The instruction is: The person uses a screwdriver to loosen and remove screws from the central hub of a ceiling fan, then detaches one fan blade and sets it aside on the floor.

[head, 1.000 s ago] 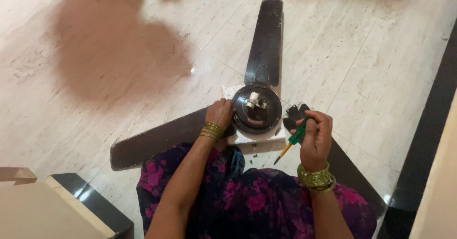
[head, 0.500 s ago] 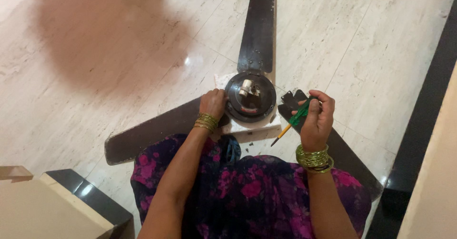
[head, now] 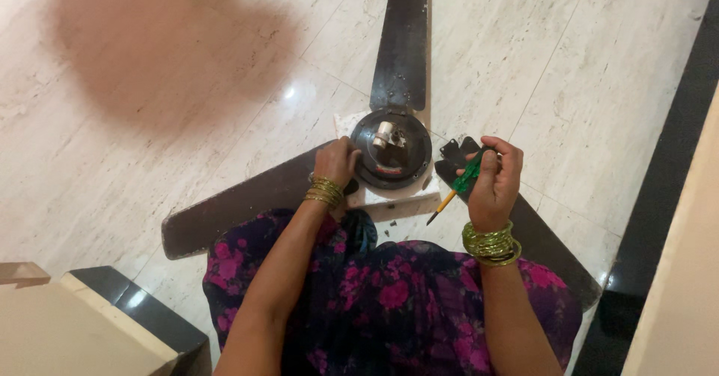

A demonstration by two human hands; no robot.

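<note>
A dark brown ceiling fan lies on the pale marble floor, its round motor housing (head: pixel 392 151) resting on a white block (head: pixel 389 195). One blade (head: pixel 403 40) points away from me, another (head: pixel 240 207) to the lower left, a third (head: pixel 547 245) to the lower right. My left hand (head: pixel 338 161) rests against the housing's left rim. My right hand (head: pixel 491 181), just right of the housing, grips a green-handled screwdriver (head: pixel 458 187) with its tip pointing down and left. Gold bangles circle both wrists.
My lap in a purple floral garment (head: pixel 389 301) fills the bottom centre. A beige and black furniture corner (head: pixel 97 320) stands at lower left. A black floor border (head: pixel 666 196) and beige wall run down the right. Small dark screws (head: pixel 391 228) lie near the block.
The view has drifted so the fan sits slightly higher in frame. Both hands keep their places; the screwdriver stays in my right hand.
</note>
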